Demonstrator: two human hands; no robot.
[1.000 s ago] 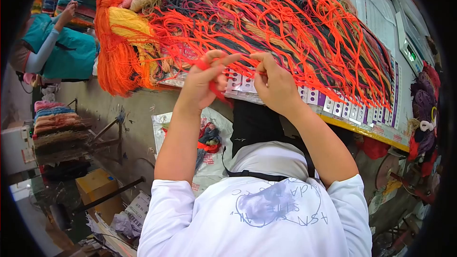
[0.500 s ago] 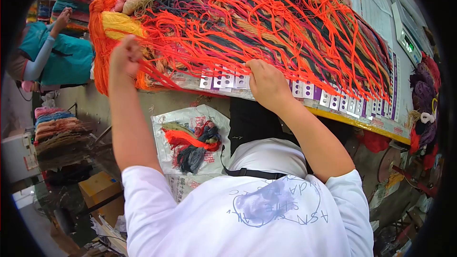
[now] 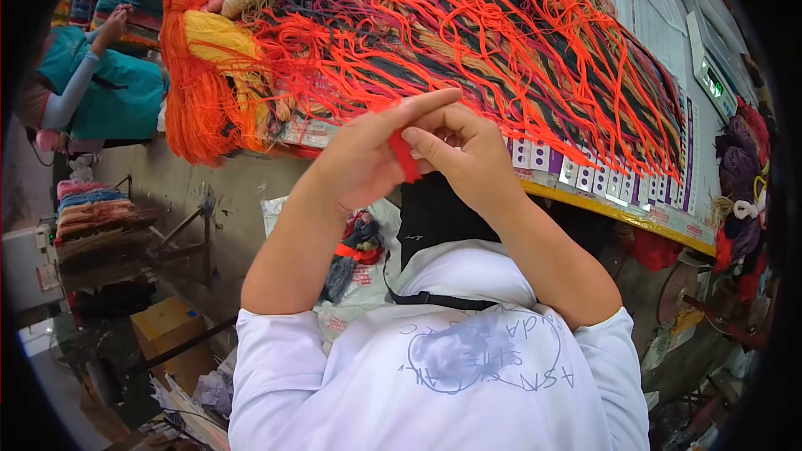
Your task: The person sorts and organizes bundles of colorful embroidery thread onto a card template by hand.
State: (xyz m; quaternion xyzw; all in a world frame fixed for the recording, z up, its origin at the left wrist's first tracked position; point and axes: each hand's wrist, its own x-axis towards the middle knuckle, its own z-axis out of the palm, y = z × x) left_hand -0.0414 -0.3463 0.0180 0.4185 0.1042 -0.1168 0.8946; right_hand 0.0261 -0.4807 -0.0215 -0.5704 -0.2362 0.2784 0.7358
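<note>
My left hand (image 3: 372,150) and my right hand (image 3: 459,146) meet at the table's near edge. A short bundle of red-orange thread (image 3: 405,154) lies between them, against the palm of my left hand, whose fingers reach over toward the right one. My right hand's thumb and fingers curl together beside the bundle; what they pinch is too small to make out. Beyond both hands spreads a wide layer of orange, black and tan threads (image 3: 501,42). Punched cards (image 3: 585,175) stick out from under its near edge.
Orange skeins (image 3: 188,75) and a yellow skein (image 3: 217,38) lie at the table's left end. A scale (image 3: 714,83) stands at the right, near purple yarn (image 3: 739,159). Below is a plastic bag (image 3: 368,280) with yarn. A person in teal (image 3: 125,100) is at the far left.
My left hand has moved right from the orange skeins to meet my right hand. The strands stretched between them are now a short bundle at the left palm.
</note>
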